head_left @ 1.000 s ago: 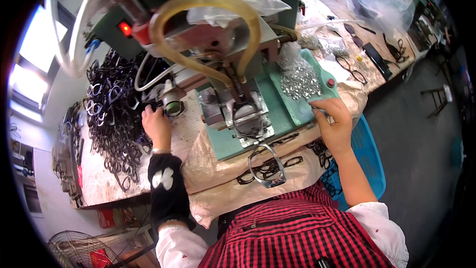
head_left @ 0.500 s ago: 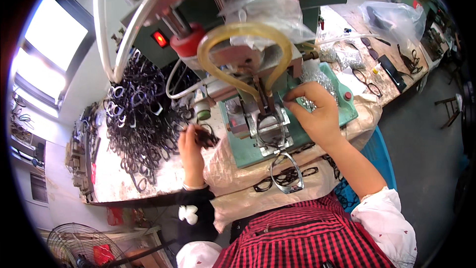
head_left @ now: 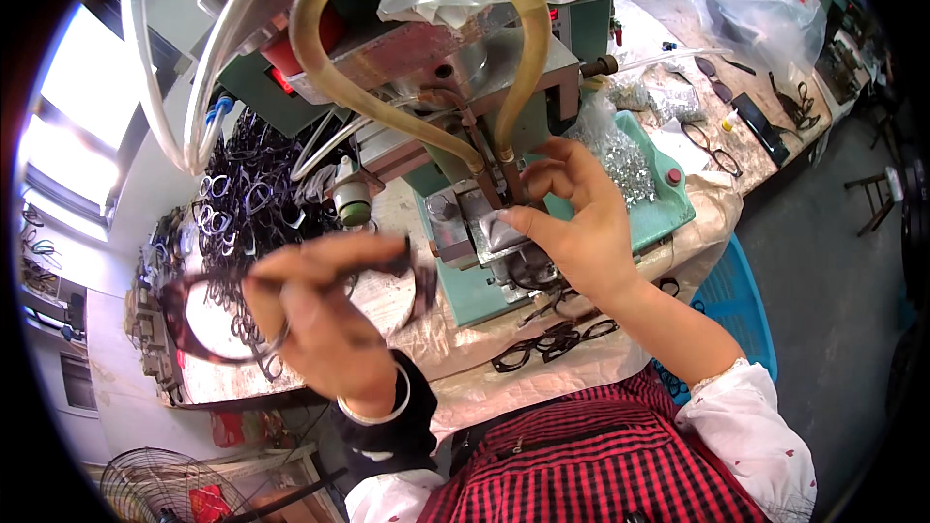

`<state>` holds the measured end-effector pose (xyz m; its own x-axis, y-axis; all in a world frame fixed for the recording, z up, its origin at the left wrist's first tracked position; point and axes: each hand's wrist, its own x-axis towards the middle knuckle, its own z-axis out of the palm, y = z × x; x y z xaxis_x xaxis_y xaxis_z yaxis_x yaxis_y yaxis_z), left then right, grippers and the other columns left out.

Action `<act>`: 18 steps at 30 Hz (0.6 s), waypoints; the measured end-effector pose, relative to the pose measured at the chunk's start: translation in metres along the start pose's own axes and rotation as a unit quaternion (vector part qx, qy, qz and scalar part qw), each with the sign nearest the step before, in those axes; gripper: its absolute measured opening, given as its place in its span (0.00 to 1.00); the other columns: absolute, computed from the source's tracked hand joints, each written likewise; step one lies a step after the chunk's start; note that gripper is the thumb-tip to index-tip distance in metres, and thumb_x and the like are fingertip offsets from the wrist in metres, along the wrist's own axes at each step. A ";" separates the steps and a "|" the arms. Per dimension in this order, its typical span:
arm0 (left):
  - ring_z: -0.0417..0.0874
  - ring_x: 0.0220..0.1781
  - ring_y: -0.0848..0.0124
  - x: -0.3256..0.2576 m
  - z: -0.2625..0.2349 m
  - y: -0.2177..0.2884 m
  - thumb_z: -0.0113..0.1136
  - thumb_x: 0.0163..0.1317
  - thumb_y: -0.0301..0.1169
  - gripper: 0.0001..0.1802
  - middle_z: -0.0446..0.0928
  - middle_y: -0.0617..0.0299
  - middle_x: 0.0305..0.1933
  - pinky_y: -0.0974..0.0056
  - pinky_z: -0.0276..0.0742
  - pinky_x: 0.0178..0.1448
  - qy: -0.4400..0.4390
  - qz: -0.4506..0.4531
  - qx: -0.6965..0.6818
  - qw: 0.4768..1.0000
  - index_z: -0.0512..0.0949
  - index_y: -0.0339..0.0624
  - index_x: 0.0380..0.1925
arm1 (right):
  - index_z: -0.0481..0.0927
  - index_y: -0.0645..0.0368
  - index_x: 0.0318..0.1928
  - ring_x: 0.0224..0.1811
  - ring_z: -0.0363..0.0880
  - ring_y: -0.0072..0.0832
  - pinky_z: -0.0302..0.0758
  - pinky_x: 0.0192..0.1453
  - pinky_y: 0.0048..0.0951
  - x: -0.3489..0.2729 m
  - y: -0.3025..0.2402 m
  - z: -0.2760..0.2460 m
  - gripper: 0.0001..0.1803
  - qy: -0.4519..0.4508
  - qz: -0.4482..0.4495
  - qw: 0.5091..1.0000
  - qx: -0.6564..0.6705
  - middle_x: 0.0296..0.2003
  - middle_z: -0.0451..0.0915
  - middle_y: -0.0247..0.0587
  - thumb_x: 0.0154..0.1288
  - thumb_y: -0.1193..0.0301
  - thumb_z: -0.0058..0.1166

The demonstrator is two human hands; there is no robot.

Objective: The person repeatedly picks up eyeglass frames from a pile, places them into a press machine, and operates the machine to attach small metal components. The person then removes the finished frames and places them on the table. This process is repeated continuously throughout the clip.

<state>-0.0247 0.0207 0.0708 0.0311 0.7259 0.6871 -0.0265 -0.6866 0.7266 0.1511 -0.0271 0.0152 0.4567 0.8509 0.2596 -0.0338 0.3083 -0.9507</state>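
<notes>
here the left hand (head_left: 325,329) blurs, holding a dark eyeglass frame (head_left: 291,305).

Red-and-black checked apron or top across chest, dark zip or seam at middle. White sleeves with small dark specks, right cuff gathered at forearm. Black oversleeve on left forearm, white patch near elbow edge. Thin pale bangle at left wrist. Left hand (head_left: 325,329) bare, no glove. Right hand (head_left: 572,223) bare, no glove, no rings visible.
</notes>
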 end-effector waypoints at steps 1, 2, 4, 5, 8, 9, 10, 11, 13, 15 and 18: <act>0.78 0.25 0.65 0.011 0.008 -0.002 0.31 0.78 0.42 0.19 0.79 0.44 0.30 0.65 0.79 0.28 0.001 0.027 0.086 0.996 0.66 0.37 0.41 | 0.69 0.70 0.62 0.43 0.78 0.21 0.72 0.55 0.25 0.000 -0.001 0.000 0.32 -0.005 0.006 1.000 -0.003 0.36 0.80 0.35 0.55 0.80 0.64; 0.79 0.25 0.64 0.015 0.014 0.004 0.32 0.78 0.42 0.19 0.79 0.44 0.29 0.65 0.79 0.29 0.015 0.015 0.073 0.997 0.66 0.37 0.41 | 0.69 0.70 0.62 0.44 0.78 0.22 0.72 0.56 0.26 0.001 -0.002 0.000 0.32 -0.009 0.013 1.000 -0.005 0.38 0.80 0.36 0.55 0.80 0.64; 0.80 0.26 0.63 0.020 0.023 0.012 0.32 0.77 0.41 0.19 0.79 0.44 0.28 0.66 0.78 0.32 0.037 -0.011 0.051 0.998 0.66 0.35 0.40 | 0.69 0.69 0.63 0.47 0.79 0.25 0.73 0.58 0.28 -0.003 -0.008 -0.003 0.33 -0.024 0.050 0.998 0.016 0.42 0.81 0.39 0.56 0.80 0.63; 0.80 0.27 0.62 0.014 0.017 0.015 0.33 0.77 0.41 0.19 0.80 0.44 0.28 0.66 0.78 0.34 -0.027 -0.054 -0.033 0.998 0.66 0.35 0.40 | 0.69 0.68 0.64 0.49 0.79 0.26 0.72 0.60 0.29 -0.011 -0.022 -0.006 0.34 -0.037 0.079 0.995 0.039 0.45 0.81 0.41 0.56 0.80 0.63; 0.82 0.30 0.60 -0.029 -0.003 0.018 0.35 0.77 0.39 0.16 0.81 0.42 0.29 0.66 0.78 0.40 -0.250 -0.214 -0.220 0.919 0.67 0.37 0.39 | 0.68 0.65 0.67 0.56 0.79 0.31 0.71 0.65 0.31 -0.019 -0.020 -0.024 0.35 -0.093 0.026 0.995 0.012 0.51 0.80 0.45 0.57 0.79 0.62; 0.82 0.30 0.60 -0.042 0.003 0.015 0.36 0.77 0.38 0.15 0.81 0.40 0.30 0.66 0.78 0.41 -0.290 -0.311 -0.257 0.867 0.67 0.38 0.38 | 0.68 0.64 0.68 0.58 0.78 0.32 0.71 0.66 0.32 -0.020 -0.017 -0.027 0.36 -0.123 -0.016 0.992 -0.012 0.53 0.80 0.47 0.57 0.79 0.62; 0.83 0.30 0.60 -0.055 0.011 0.012 0.37 0.77 0.38 0.14 0.82 0.38 0.31 0.66 0.78 0.41 -0.320 -0.409 -0.279 0.808 0.67 0.39 0.38 | 0.68 0.61 0.69 0.62 0.77 0.33 0.69 0.69 0.33 -0.013 -0.015 -0.034 0.36 -0.139 0.023 0.990 -0.014 0.55 0.80 0.46 0.58 0.78 0.62; 0.83 0.30 0.61 -0.065 0.021 0.010 0.37 0.76 0.38 0.14 0.82 0.37 0.32 0.65 0.78 0.40 -0.302 -0.530 -0.320 0.725 0.66 0.40 0.38 | 0.71 0.61 0.67 0.61 0.77 0.33 0.70 0.69 0.33 -0.007 -0.007 -0.041 0.33 -0.116 0.012 0.991 -0.065 0.55 0.80 0.45 0.59 0.78 0.61; 0.83 0.30 0.62 -0.069 0.034 -0.009 0.38 0.77 0.39 0.15 0.82 0.35 0.32 0.66 0.79 0.40 -0.298 -0.584 -0.328 0.680 0.66 0.40 0.37 | 0.75 0.60 0.64 0.60 0.78 0.32 0.69 0.70 0.33 0.004 0.017 -0.066 0.29 -0.035 0.017 0.995 -0.092 0.54 0.81 0.43 0.60 0.78 0.60; 0.83 0.29 0.63 -0.072 0.037 -0.016 0.39 0.77 0.40 0.15 0.82 0.35 0.32 0.68 0.79 0.38 -0.283 -0.576 -0.330 0.692 0.66 0.41 0.37 | 0.77 0.59 0.62 0.58 0.79 0.31 0.70 0.68 0.33 0.009 0.033 -0.092 0.27 0.092 -0.029 0.980 -0.171 0.52 0.82 0.42 0.60 0.79 0.60; 0.83 0.28 0.64 -0.071 0.045 -0.010 0.41 0.76 0.41 0.15 0.82 0.35 0.31 0.70 0.79 0.37 -0.271 -0.578 -0.325 0.698 0.67 0.41 0.36 | 0.79 0.57 0.59 0.51 0.80 0.32 0.74 0.59 0.34 0.010 0.069 -0.136 0.24 0.206 -0.072 0.940 -0.264 0.47 0.83 0.43 0.60 0.78 0.59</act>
<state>0.0182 -0.0259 0.0149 0.7752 0.5365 -0.3335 -0.1128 0.6371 0.7625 0.2741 -0.0552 -0.0707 0.7309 0.5467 0.4086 0.4514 0.0617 -0.8902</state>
